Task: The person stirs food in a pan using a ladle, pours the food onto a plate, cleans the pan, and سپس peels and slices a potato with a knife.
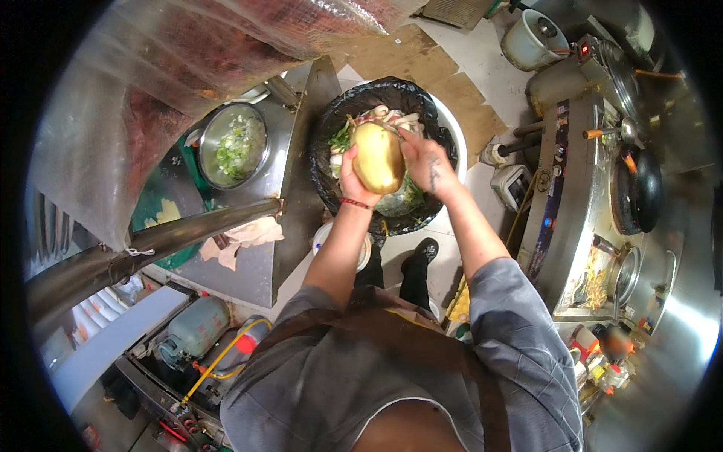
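Note:
My left hand (357, 179) holds a large, pale yellow potato (377, 161) from its lower left side, over a bin lined with a black plastic bag (333, 195). The potato's visible face looks peeled. My right hand (428, 164) is curled at its upper right edge. A thin, dark strip, seemingly the head of a peeler (391, 127), shows by those fingertips; the rest is hidden by the hand. Beneath the potato, food scraps (400, 120) and green leaves (340, 137) lie in the bin.
Left, a steel table (240, 277) bears a bowl of chopped greens (234, 148) beside a metal pipe (214, 226). Plastic sheeting (186, 62) hangs above it. At right are a stove (551, 186) and a black wok (648, 189). A gas cylinder (199, 322) lies lower left. Cardboard (463, 101) covers some floor.

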A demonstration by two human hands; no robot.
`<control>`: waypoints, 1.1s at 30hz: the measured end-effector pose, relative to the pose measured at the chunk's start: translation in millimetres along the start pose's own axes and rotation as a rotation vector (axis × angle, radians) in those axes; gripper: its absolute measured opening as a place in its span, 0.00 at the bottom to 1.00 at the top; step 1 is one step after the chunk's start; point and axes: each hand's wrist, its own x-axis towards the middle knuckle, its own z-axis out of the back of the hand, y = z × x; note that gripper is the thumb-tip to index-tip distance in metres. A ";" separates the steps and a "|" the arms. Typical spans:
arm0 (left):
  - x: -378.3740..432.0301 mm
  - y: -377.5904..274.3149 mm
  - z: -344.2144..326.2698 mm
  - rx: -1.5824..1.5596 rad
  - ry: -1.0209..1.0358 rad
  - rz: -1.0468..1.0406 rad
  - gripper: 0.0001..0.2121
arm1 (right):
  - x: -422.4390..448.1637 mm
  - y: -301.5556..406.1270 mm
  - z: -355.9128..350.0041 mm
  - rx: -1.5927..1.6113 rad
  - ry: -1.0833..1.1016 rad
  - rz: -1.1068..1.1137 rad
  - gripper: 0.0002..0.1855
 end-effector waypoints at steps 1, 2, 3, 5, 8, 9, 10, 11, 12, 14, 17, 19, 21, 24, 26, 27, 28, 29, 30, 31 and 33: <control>7.6 0.1 1.6 -0.055 -0.060 -0.046 0.24 | -5.4 10.6 -8.3 0.016 0.066 -0.034 0.20; 8.3 -5.1 5.7 -0.023 -0.087 -0.042 0.24 | -19.8 23.1 -13.2 0.014 0.066 -0.100 0.20; 12.9 -4.3 3.9 -0.009 -0.104 -0.034 0.24 | -38.0 31.8 -10.5 -0.009 0.067 -0.161 0.21; 23.3 -12.5 15.5 0.035 -0.202 -0.116 0.25 | -77.6 38.8 1.9 0.009 0.079 -0.120 0.20; 24.8 -21.7 19.9 -0.055 -0.138 -0.054 0.25 | -82.1 14.4 16.6 -0.011 0.060 0.022 0.22; 22.9 -19.3 17.5 -0.124 -0.036 -0.014 0.24 | -75.2 7.0 18.8 0.005 -0.068 0.046 0.21; 16.3 -17.3 14.9 -0.080 -0.021 -0.046 0.23 | -53.6 19.4 27.6 0.029 -0.021 -0.147 0.20; 16.5 -11.7 13.5 -0.079 -0.021 -0.042 0.23 | -35.4 24.8 29.8 0.027 0.023 -0.212 0.19; 18.2 -3.7 10.7 -0.121 -0.038 -0.040 0.23 | -38.2 6.8 14.0 0.086 0.034 -0.228 0.20; 25.9 -7.5 16.4 -0.215 -0.077 -0.031 0.23 | -58.6 22.2 -10.4 0.084 -0.087 -0.067 0.22; 22.8 -7.1 23.5 -0.077 -0.171 -0.074 0.23 | -88.4 24.9 -7.5 0.109 -0.044 -0.182 0.24; 14.9 0.3 24.7 -0.025 -0.227 -0.070 0.24 | -75.7 27.2 6.9 0.137 0.057 -0.270 0.24; 15.7 5.7 25.0 -0.133 -0.094 -0.005 0.25 | -68.1 38.7 13.5 0.146 0.149 -0.337 0.25; 7.2 0.4 17.5 -0.024 0.011 0.016 0.27 | -77.4 43.4 10.9 0.233 0.119 -0.160 0.24; 9.7 -6.2 22.4 0.020 -0.002 0.009 0.27 | -70.9 40.5 24.5 0.206 0.120 -0.209 0.22; 9.4 -9.3 25.9 0.074 -0.013 -0.021 0.26 | -61.8 35.9 25.8 0.204 0.127 -0.170 0.21; 9.4 -8.4 17.4 0.112 -0.010 -0.033 0.25 | -50.4 35.2 30.6 0.204 0.234 -0.253 0.20; 5.1 -9.2 10.6 0.117 -0.007 -0.027 0.25 | -49.4 36.0 30.1 0.206 0.226 -0.256 0.20; -0.8 -9.8 4.1 0.160 -0.006 -0.017 0.25 | -46.5 37.1 29.6 0.062 0.251 -0.249 0.20; -3.1 -10.2 -0.8 0.203 -0.005 -0.007 0.24 | -44.0 37.6 29.8 -0.082 0.273 -0.243 0.20; -2.8 -10.1 -7.2 0.185 -0.024 0.000 0.23 | -48.4 24.5 26.4 -0.118 0.249 -0.135 0.22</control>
